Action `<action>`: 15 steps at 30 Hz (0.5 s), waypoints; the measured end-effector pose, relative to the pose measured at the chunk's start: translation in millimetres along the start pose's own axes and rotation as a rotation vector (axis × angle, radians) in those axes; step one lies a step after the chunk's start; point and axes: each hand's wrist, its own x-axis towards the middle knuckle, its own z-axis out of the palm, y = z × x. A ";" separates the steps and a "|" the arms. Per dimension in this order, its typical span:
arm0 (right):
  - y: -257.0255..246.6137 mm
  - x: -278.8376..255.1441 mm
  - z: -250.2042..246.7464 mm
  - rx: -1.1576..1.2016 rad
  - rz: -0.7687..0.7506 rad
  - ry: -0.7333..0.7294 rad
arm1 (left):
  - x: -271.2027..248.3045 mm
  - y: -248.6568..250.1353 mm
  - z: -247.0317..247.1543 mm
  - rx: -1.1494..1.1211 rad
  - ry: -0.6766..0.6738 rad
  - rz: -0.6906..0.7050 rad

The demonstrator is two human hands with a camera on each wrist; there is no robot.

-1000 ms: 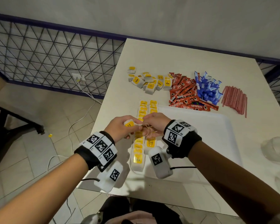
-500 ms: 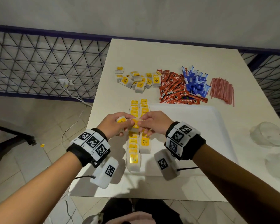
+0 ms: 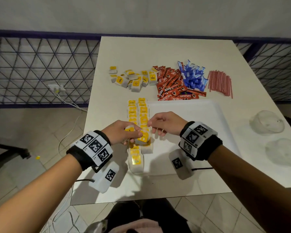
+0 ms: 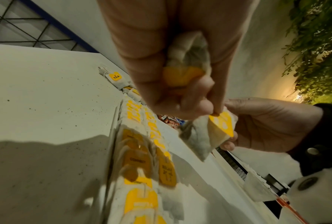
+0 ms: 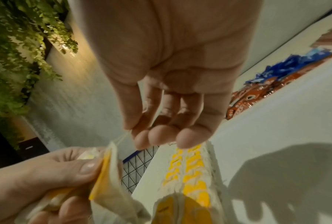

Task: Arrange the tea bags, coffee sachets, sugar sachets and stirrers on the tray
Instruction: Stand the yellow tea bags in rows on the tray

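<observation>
My left hand [image 3: 136, 134] grips one crumpled tea bag [image 4: 187, 60] in the palm and pinches a second tea bag [image 3: 144, 138] by its yellow tag, just above the tray's left side. My right hand [image 3: 150, 123] is a little to the right and pinches that bag's string [image 5: 122, 138] between thumb and forefinger. Two rows of tea bags [image 3: 138, 113] lie along the left edge of the white tray [image 3: 200, 115]. Beyond the tray are loose tea bags [image 3: 131, 79], red coffee sachets [image 3: 173, 84], blue sugar sachets [image 3: 193, 76] and pink stirrers [image 3: 220, 83].
Two clear plastic lids [image 3: 267, 121] [image 3: 284, 152] lie on the table at the right. The table's left edge [image 3: 89, 115] drops to a tiled floor with a cable and a metal mesh fence [image 3: 40, 69].
My hands have come apart: the right one has drawn away to the right with the string, while the left keeps hold of the tea bags. The head view has shifted.
</observation>
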 end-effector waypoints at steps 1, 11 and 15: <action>1.0 -0.6 1.4 0.015 0.000 0.003 | -1.1 0.7 0.5 -0.009 -0.022 0.003; 15.3 -5.8 18.0 0.246 0.065 -0.012 | -4.2 2.1 6.1 -0.309 0.011 0.086; 17.8 -10.3 19.0 0.286 0.083 -0.032 | -3.2 4.3 8.4 -0.378 0.044 0.103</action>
